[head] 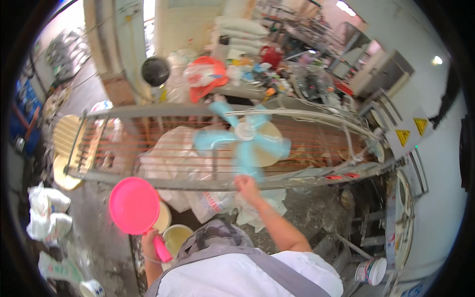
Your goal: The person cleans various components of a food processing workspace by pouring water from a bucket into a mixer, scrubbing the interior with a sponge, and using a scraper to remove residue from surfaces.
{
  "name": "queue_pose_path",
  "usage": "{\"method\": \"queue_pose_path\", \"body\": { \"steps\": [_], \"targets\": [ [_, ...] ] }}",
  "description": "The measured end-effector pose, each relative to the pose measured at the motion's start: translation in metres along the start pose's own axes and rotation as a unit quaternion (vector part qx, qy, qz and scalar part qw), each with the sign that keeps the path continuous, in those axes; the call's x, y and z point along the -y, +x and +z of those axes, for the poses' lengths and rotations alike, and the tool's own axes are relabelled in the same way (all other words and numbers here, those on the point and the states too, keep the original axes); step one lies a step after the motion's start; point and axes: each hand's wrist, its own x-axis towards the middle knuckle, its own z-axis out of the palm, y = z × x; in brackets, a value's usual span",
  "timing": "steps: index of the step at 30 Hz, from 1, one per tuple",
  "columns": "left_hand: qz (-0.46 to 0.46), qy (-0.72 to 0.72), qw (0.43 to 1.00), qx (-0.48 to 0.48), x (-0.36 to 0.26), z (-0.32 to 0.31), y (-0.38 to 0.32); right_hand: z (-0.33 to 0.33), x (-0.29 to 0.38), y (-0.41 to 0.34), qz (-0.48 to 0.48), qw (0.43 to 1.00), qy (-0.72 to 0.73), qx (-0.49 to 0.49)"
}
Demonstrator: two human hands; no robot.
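My left hand [150, 239] grips the handle of a pink plastic dipper [134, 206], whose round bowl points away from me. My right hand [246, 185] is at the near metal rail [207, 184] of a long frame, with its fingers bent; whether they hold the blue fan part beside them I cannot tell. That part has several light-blue blades [217, 141] around a pale hub [245, 131] and looks blurred. It lies over orange strands [122, 143] strung along the frame. A round beige disc [269, 143] shows behind the blades.
White plastic sacks [170, 152] lie beneath the strands. Open buckets [177, 237] stand beside my left forearm. Stuffed white bags [48, 211] sit at far left. A cluttered bench [237, 89] is beyond the frame. To the right are a white bucket [376, 271] and a panel with yellow warning signs [402, 137].
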Motion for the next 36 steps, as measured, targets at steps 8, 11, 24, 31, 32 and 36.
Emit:
{"method": "queue_pose_path", "body": {
  "steps": [8, 11, 24, 31, 32, 36],
  "targets": [
    [-0.011, -0.024, 0.996, -0.089, -0.022, 0.017, 0.033, 0.009, 0.1, 0.223, -0.162, 0.98, -0.116, 0.014],
    [0.016, -0.048, 0.992, -0.118, -0.032, 0.032, 0.054, 0.032, 0.106, 0.339, -0.234, 0.967, -0.1, 0.006],
    [0.045, -0.161, 0.965, -0.203, -0.048, 0.115, 0.182, 0.057, 0.026, 0.626, -0.109, 0.953, -0.278, -0.048],
    [0.031, -0.159, 0.968, -0.191, -0.062, 0.139, 0.219, 0.05, 0.02, 0.676, -0.16, 0.941, -0.289, -0.065],
    [0.027, -0.165, 0.969, -0.182, -0.063, 0.142, 0.223, 0.05, 0.021, 0.686, -0.159, 0.938, -0.299, -0.075],
    [0.009, -0.18, 0.966, -0.186, -0.066, 0.15, 0.228, 0.089, 0.043, 0.698, -0.186, 0.917, -0.339, -0.099]
  ]
}}
